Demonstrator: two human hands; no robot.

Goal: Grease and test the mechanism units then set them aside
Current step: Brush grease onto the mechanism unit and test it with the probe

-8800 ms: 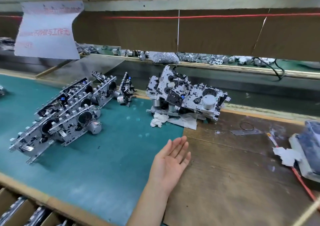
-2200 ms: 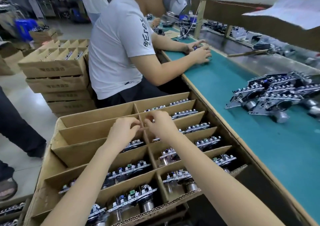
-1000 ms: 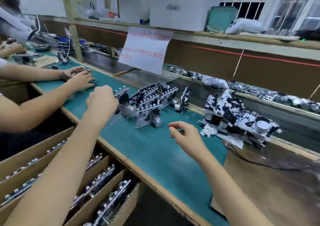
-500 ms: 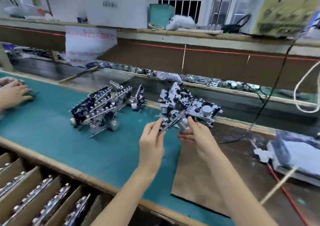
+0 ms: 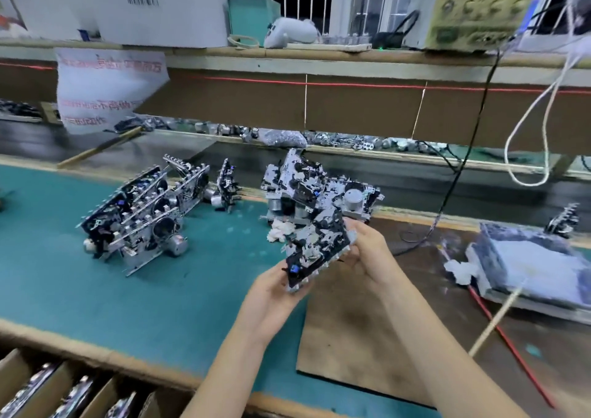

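Note:
I hold one black and silver mechanism unit (image 5: 315, 248) tilted above the bench, between both hands. My left hand (image 5: 271, 293) grips its lower corner from below. My right hand (image 5: 367, 251) grips its upper right edge. Behind it a pile of units (image 5: 319, 187) rests on crumpled white tissue (image 5: 276, 230). A leaning row of several more units (image 5: 144, 213) stands on the teal mat (image 5: 96, 289) to the left.
A brown cardboard sheet (image 5: 358, 337) lies under my hands. At the right sit a grease-smeared white block (image 5: 537, 267), a wooden stick (image 5: 492, 321) and a red cable (image 5: 511, 347). Divided cartons with units (image 5: 64, 392) stand below the bench's front edge. Cables (image 5: 463, 149) hang from the shelf.
Both hands have lifted the unit away from the pile toward me and tilted it; my left hand has shifted under its lower corner. The view has drawn nearer.

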